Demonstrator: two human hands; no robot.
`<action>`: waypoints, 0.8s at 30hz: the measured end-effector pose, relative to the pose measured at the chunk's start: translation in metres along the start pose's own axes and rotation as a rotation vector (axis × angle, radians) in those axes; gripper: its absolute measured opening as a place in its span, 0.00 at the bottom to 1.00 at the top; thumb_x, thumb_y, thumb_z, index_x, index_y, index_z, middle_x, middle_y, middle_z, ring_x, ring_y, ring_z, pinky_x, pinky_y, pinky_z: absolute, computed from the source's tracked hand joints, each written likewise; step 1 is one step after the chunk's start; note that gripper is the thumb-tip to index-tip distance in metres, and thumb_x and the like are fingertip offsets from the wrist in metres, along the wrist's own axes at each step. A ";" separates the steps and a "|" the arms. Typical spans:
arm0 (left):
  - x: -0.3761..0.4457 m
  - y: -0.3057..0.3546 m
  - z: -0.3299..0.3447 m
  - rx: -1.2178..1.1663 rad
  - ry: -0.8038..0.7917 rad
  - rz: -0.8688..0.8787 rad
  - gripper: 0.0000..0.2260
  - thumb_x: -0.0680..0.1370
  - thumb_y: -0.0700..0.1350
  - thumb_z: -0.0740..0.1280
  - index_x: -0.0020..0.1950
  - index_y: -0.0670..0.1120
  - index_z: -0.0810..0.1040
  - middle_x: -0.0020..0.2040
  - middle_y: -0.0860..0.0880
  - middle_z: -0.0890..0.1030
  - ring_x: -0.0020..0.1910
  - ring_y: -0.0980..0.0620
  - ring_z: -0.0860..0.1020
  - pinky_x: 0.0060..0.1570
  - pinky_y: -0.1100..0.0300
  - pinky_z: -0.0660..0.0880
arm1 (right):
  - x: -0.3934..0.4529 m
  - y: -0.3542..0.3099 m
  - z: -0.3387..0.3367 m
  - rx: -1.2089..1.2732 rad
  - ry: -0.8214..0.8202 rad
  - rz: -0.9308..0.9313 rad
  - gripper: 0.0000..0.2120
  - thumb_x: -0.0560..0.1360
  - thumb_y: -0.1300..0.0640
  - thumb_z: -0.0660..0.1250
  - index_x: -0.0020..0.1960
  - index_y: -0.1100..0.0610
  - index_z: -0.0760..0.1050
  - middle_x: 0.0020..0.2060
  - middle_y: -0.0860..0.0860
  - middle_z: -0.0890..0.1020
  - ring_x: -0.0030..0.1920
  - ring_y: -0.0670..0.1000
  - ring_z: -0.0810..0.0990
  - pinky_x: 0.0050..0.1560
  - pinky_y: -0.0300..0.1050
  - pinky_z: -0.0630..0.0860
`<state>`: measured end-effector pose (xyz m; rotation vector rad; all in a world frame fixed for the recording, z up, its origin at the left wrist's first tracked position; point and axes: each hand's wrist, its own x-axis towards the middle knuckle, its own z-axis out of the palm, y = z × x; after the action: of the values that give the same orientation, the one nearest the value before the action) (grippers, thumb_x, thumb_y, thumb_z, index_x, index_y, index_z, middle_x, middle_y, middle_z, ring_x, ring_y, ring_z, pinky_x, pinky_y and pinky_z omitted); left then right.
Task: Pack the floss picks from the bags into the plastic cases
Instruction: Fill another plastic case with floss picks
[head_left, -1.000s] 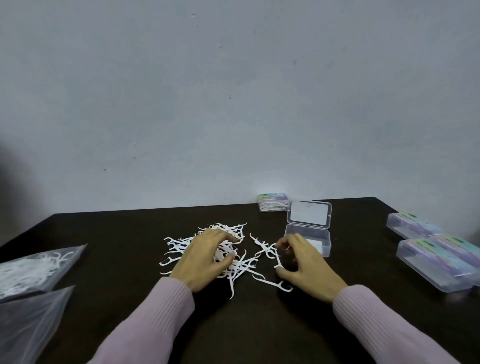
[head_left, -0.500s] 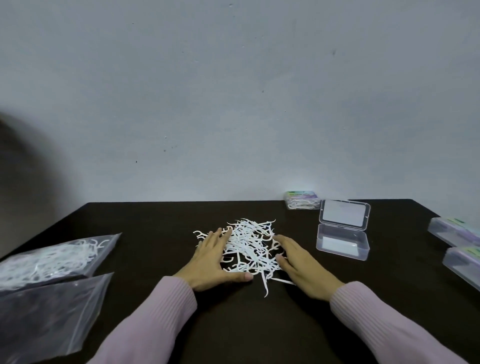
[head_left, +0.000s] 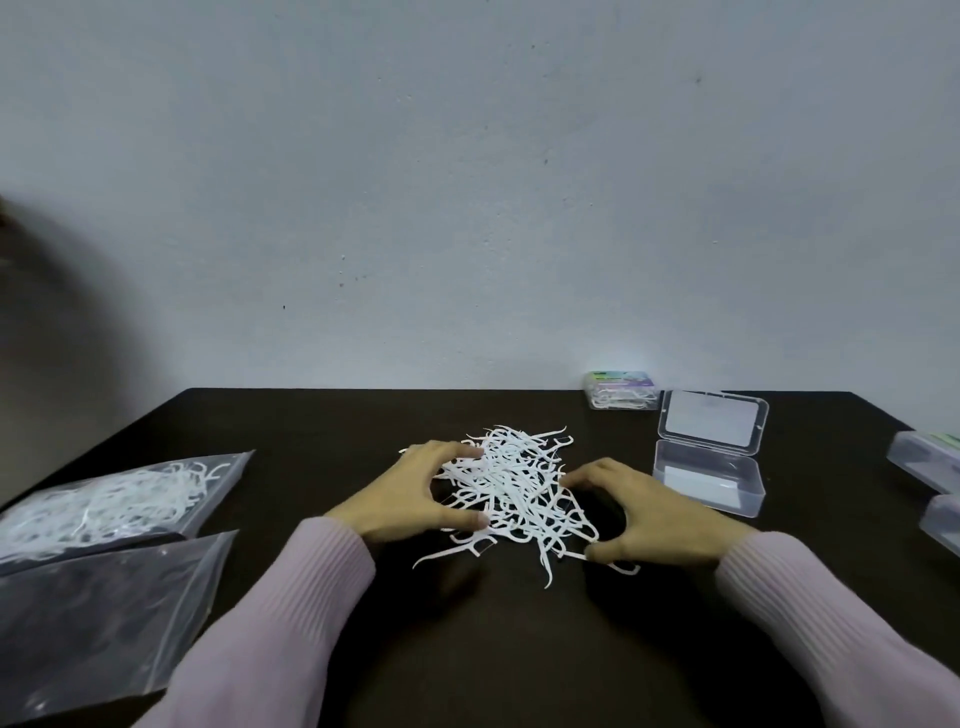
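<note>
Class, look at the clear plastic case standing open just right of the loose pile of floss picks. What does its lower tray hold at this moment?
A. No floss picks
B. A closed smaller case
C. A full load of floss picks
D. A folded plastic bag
A: the open case shows only a bare clear tray under its raised lid, while the floss picks lie heaped on the table between both hands.

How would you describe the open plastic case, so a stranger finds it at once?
On the dark table, look right of the white floss pick pile. The open case is clear, its lid raised. The case behind is shut and full.
</note>
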<state>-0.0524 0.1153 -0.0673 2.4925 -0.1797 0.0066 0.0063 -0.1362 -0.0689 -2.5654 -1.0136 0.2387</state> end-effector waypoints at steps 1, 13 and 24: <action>-0.002 -0.002 -0.004 0.037 -0.046 -0.031 0.34 0.69 0.55 0.74 0.71 0.57 0.63 0.68 0.57 0.64 0.69 0.59 0.57 0.67 0.62 0.57 | -0.001 0.000 -0.002 -0.051 -0.004 0.007 0.31 0.69 0.49 0.72 0.68 0.49 0.65 0.61 0.43 0.67 0.61 0.41 0.68 0.65 0.38 0.65; 0.006 -0.008 0.014 -0.063 0.082 0.044 0.18 0.68 0.47 0.77 0.55 0.52 0.77 0.53 0.56 0.76 0.51 0.56 0.75 0.48 0.73 0.70 | 0.006 -0.004 0.015 -0.073 0.239 -0.065 0.06 0.73 0.49 0.69 0.48 0.50 0.78 0.38 0.44 0.78 0.40 0.43 0.77 0.44 0.39 0.76; 0.007 -0.004 0.022 0.104 0.053 0.198 0.29 0.74 0.33 0.60 0.70 0.58 0.67 0.70 0.59 0.67 0.69 0.63 0.62 0.69 0.65 0.59 | 0.020 0.002 0.019 -0.167 0.132 -0.127 0.25 0.76 0.58 0.60 0.71 0.48 0.62 0.69 0.43 0.67 0.69 0.43 0.64 0.71 0.48 0.60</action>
<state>-0.0456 0.1045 -0.0870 2.5642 -0.4119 0.1682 0.0168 -0.1180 -0.0871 -2.6095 -1.1843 -0.0503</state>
